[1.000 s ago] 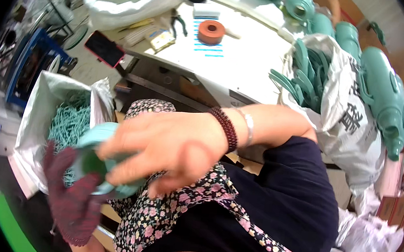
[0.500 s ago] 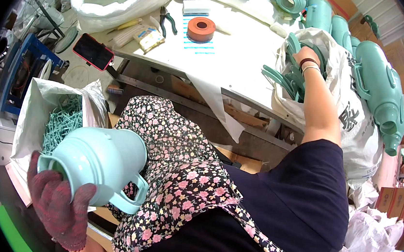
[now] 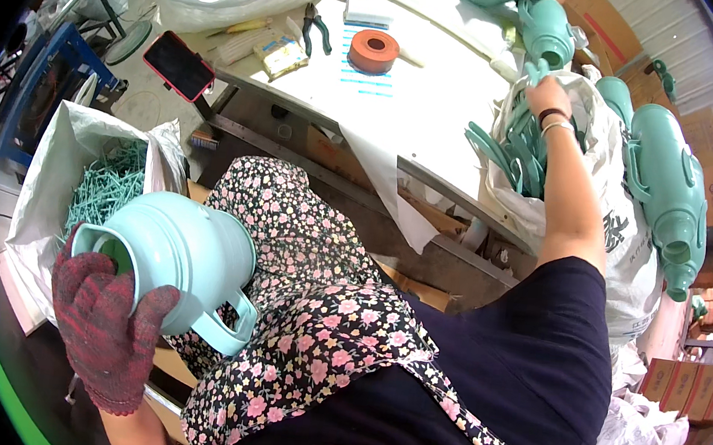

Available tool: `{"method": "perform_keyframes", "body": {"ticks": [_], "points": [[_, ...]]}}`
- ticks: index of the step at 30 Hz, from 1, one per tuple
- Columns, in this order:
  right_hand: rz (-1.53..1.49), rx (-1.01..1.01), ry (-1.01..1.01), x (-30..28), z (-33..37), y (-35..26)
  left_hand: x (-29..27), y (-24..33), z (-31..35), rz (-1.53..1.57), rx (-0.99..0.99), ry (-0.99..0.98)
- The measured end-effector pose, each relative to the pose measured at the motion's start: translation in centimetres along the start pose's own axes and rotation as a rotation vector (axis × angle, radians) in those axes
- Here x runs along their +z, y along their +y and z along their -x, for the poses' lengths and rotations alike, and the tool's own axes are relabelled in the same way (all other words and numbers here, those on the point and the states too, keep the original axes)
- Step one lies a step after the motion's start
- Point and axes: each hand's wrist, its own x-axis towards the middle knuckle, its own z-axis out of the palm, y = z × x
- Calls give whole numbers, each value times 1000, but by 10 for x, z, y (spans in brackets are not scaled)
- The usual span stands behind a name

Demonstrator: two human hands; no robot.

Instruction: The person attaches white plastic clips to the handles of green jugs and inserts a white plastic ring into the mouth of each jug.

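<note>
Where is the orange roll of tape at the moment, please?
In the head view the orange roll of tape lies at the top centre on the white table, just right of the pliers.

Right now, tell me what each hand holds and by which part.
The gloved left hand grips the mint-green plastic jug body by its open rim. The bare right hand grasps a mint-green plastic handle piece in the white sack.
</note>
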Motion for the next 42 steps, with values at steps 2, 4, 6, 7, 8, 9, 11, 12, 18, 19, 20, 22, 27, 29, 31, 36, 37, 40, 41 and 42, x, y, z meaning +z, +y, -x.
{"method": "perform_keyframes", "body": {"ticks": [2, 4, 6, 7, 8, 9, 11, 12, 18, 19, 20, 22, 27, 29, 31, 36, 37, 40, 41, 42], "points": [[-259, 28, -24, 20, -56, 57, 2, -1, -5, 38, -3, 6], [-919, 176, -312, 19, -27, 5, 0, 1, 2, 12, -43, 7], [-1032, 121, -364, 13, -22, 7, 3, 4, 1, 7, -41, 59], [-866, 125, -209, 24, -43, 29, 4, 4, -2, 24, -25, 61], [-699, 122, -67, 33, -55, 40, 5, 4, -4, 34, -16, 59], [-176, 15, 221, 23, -38, 22, 3, 3, -1, 25, -33, 51], [50, -9, -42, 33, -31, 40, 1, 1, 1, 28, -44, 9], [163, -21, -174, 36, -27, 47, 0, 0, 1, 31, -50, -12], [146, -22, -30, 27, -4, 48, 4, 3, -5, 4, -12, 18], [35, -27, 73, 22, -2, 46, 3, 2, -4, 11, -12, 13], [-79, 14, 129, 23, -4, 48, 2, -1, -1, 18, -11, 8], [-305, 100, 247, 23, -18, 64, 2, -4, 1, 35, -16, 16], [-242, -104, -481, 38, 14, 53, 0, -3, 9, 62, -50, 10], [200, -373, -534, 47, 15, 56, 1, -1, 8, 26, -34, 40], [140, -254, -514, 54, 23, 50, 0, -1, 10, 7, -34, 40], [-255, -252, -521, 82, 29, 64, 1, -1, 12, 32, -5, 63], [-231, -248, -553, 80, 32, 61, 2, -1, 12, 34, -3, 66], [-102, -257, -546, 68, 35, 53, 2, -2, 13, 38, -8, 76], [-20, -256, -536, 60, 36, 53, 2, -2, 14, 39, -15, 77], [61, -260, -527, 52, 40, 47, 1, -2, 15, 36, -25, 75]]}}
